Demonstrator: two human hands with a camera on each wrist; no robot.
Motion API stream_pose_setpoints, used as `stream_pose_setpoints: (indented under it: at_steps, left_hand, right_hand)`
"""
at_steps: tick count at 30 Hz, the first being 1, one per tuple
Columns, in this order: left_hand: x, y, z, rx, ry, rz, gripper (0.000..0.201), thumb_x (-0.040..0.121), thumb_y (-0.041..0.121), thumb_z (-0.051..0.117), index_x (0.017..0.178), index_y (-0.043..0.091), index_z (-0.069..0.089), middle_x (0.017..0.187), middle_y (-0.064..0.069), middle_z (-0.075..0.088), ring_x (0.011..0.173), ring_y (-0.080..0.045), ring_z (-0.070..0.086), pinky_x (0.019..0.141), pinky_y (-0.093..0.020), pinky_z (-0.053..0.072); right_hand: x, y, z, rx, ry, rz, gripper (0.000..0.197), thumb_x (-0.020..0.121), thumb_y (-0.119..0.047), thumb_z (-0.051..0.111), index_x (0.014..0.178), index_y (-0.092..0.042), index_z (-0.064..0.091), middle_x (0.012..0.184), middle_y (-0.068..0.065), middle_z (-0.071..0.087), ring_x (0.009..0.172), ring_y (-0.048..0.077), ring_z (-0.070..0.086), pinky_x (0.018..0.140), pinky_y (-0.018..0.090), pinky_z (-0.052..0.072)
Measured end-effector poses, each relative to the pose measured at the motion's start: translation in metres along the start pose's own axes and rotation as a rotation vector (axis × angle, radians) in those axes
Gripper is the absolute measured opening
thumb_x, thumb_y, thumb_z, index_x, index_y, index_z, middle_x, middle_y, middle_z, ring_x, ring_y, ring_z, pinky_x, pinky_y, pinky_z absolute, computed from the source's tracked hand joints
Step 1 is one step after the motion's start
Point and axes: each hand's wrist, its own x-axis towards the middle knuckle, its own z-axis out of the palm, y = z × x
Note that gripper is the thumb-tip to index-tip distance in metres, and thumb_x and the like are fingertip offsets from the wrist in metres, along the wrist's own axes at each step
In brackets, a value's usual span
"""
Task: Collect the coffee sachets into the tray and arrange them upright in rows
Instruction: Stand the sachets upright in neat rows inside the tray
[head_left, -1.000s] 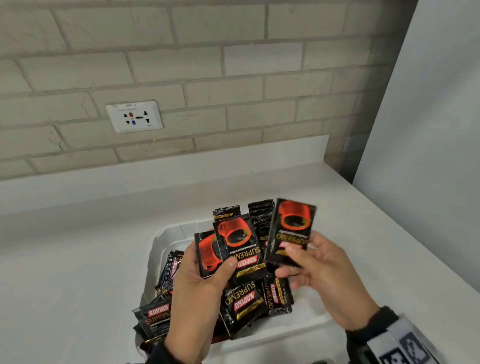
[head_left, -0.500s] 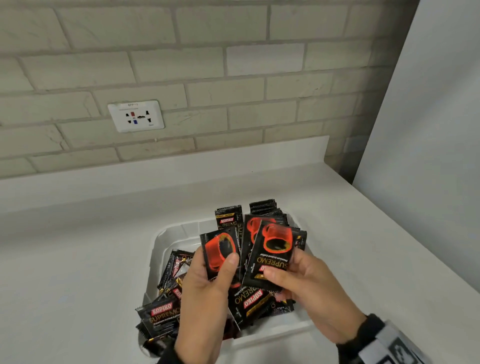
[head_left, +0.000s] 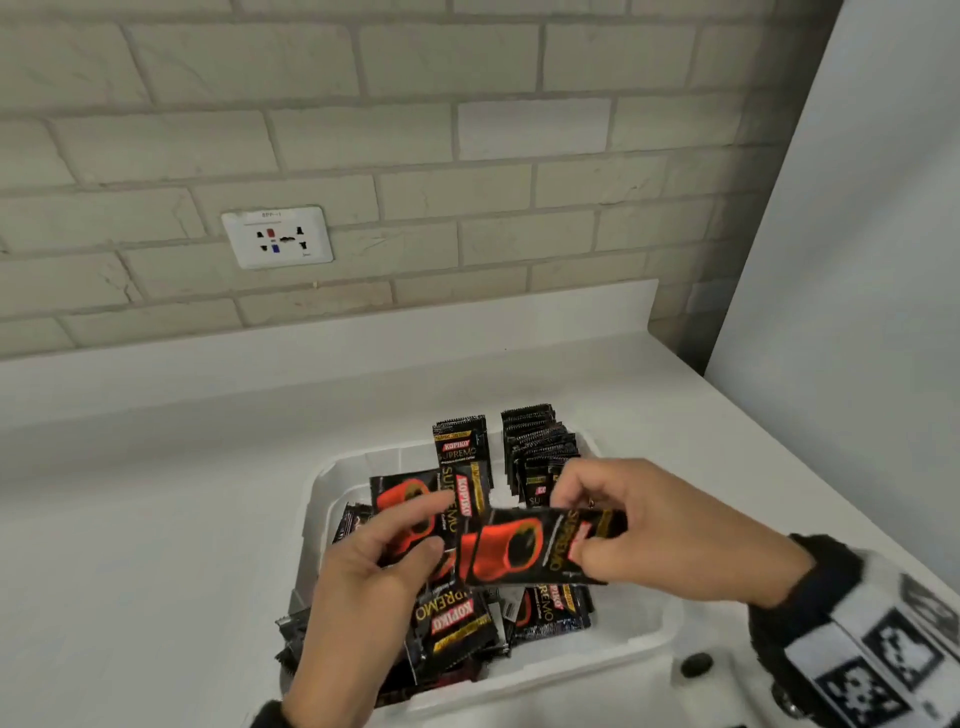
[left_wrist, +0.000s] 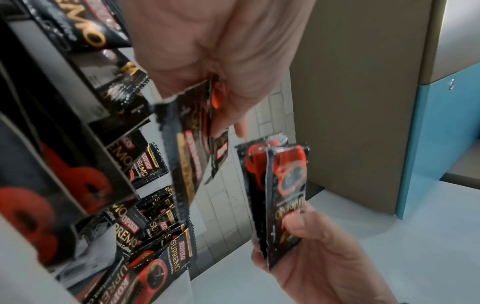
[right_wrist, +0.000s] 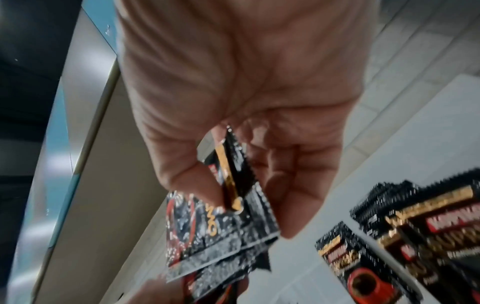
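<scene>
Counter: white counter (head_left: 156, 519) under a brick wall (head_left: 467, 130), with the tray (head_left: 644, 639) as landmark.
Held sachet: sachet (head_left: 524, 551) lying sideways above the tray's middle, pinched at its right end by the right hand (head_left: 670, 535), thumb in front and fingers behind.
Left hand: left hand (head_left: 363, 587) holds a small fan (head_left: 410, 509) of sachets over the tray's left half, thumb on the printed faces.
Loose pile: pile (head_left: 457, 623) lying flat and crossed in the tray's near part.
Rows: two rows (head_left: 540, 447) standing upright at the tray's far wall (the right one looks fuller).
Handling: probably light, thin and limp, with glossy film that may slip; a grip by the crimped end seams or across the flat faces seems safest, a few at a time.
Outlet: outlet (head_left: 278, 236) on the wall, well beyond the tray.
</scene>
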Motion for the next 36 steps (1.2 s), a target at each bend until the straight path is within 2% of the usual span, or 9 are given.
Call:
stream_pose_setpoints:
  at_steps: [5, 7, 9, 12, 15, 19, 26, 28, 36]
  left_hand:
    - [-0.004, 0.002, 0.001, -0.001, -0.051, -0.061, 0.042, 0.084, 0.006, 0.059, 0.063, 0.039, 0.075, 0.074, 0.006, 0.074, 0.074, -0.009, 0.067, 0.070, -0.024, 0.044]
    - [-0.004, 0.004, -0.002, -0.092, -0.041, -0.125, 0.009, 0.067, 0.024, 0.075, 0.065, 0.033, 0.076, 0.075, 0.000, 0.075, 0.079, -0.017, 0.070, 0.081, -0.037, 0.049]
    - [-0.006, 0.007, -0.003, -0.145, -0.082, -0.164, 0.021, 0.052, 0.039, 0.077, 0.070, 0.030, 0.076, 0.078, -0.003, 0.075, 0.087, -0.024, 0.069, 0.091, -0.044, 0.048]
    - [-0.011, 0.014, 0.004, -0.016, -0.158, -0.008, 0.021, 0.058, 0.064, 0.073, 0.069, 0.045, 0.072, 0.070, 0.014, 0.071, 0.070, 0.006, 0.065, 0.073, -0.006, 0.047]
    - [-0.014, 0.014, 0.012, 0.085, -0.071, 0.077, 0.023, 0.058, 0.050, 0.070, 0.070, 0.031, 0.073, 0.071, 0.014, 0.070, 0.066, 0.002, 0.064, 0.055, -0.002, 0.042]
    - [-0.009, 0.004, 0.011, 0.189, 0.029, 0.130, 0.019, 0.068, 0.024, 0.076, 0.077, 0.037, 0.067, 0.078, 0.012, 0.069, 0.079, 0.002, 0.061, 0.068, -0.012, 0.041]
    - [-0.008, 0.006, 0.006, 0.245, 0.059, 0.215, 0.026, 0.058, 0.028, 0.079, 0.069, 0.049, 0.068, 0.084, 0.037, 0.061, 0.080, 0.012, 0.058, 0.065, -0.007, 0.042]
    - [-0.009, 0.006, 0.006, 0.215, 0.035, 0.217, 0.024, 0.054, 0.035, 0.073, 0.065, 0.056, 0.066, 0.081, 0.028, 0.066, 0.074, 0.005, 0.062, 0.065, -0.013, 0.045]
    - [-0.013, 0.004, 0.011, -0.115, 0.103, 0.068, 0.016, 0.052, 0.022, 0.069, 0.055, 0.037, 0.073, 0.061, 0.006, 0.070, 0.055, -0.003, 0.064, 0.052, -0.010, 0.049]
  right_hand:
    - [0.009, 0.007, 0.014, 0.080, 0.162, -0.066, 0.016, 0.069, -0.016, 0.061, 0.070, -0.031, 0.055, 0.072, -0.021, 0.060, 0.068, -0.003, 0.055, 0.062, 0.014, 0.045]
    - [0.011, 0.010, 0.014, 0.112, 0.250, -0.072, 0.022, 0.074, -0.010, 0.062, 0.071, -0.031, 0.056, 0.078, -0.014, 0.061, 0.073, 0.005, 0.059, 0.063, 0.023, 0.052]
    - [0.012, 0.010, 0.018, 0.094, 0.311, -0.070, 0.026, 0.076, -0.007, 0.063, 0.072, -0.032, 0.054, 0.081, -0.008, 0.061, 0.079, 0.009, 0.060, 0.067, 0.025, 0.054]
    - [0.011, 0.011, 0.027, -0.001, 0.347, -0.104, 0.030, 0.078, -0.003, 0.060, 0.076, -0.031, 0.050, 0.080, -0.010, 0.059, 0.073, -0.003, 0.055, 0.061, 0.013, 0.047]
    - [0.011, 0.012, 0.035, -0.122, 0.340, -0.148, 0.028, 0.081, -0.006, 0.056, 0.081, -0.032, 0.046, 0.078, -0.011, 0.057, 0.076, -0.002, 0.053, 0.060, 0.012, 0.042]
    - [0.009, 0.011, 0.041, -0.180, 0.312, -0.176, 0.036, 0.082, -0.008, 0.054, 0.076, -0.038, 0.037, 0.073, -0.015, 0.050, 0.076, -0.003, 0.050, 0.060, 0.009, 0.038]
    - [0.003, 0.007, 0.045, -0.206, 0.227, -0.158, 0.036, 0.084, -0.008, 0.053, 0.079, -0.038, 0.034, 0.075, -0.017, 0.046, 0.082, -0.009, 0.047, 0.063, 0.007, 0.038]
    - [0.002, 0.006, 0.044, -0.160, 0.222, -0.125, 0.032, 0.083, -0.007, 0.055, 0.080, -0.035, 0.040, 0.076, -0.017, 0.051, 0.080, -0.009, 0.050, 0.063, 0.007, 0.039]
    - [-0.002, 0.002, 0.039, 0.419, 0.200, 0.032, 0.015, 0.079, -0.011, 0.067, 0.085, -0.024, 0.064, 0.071, -0.008, 0.068, 0.064, 0.001, 0.063, 0.063, 0.017, 0.052]
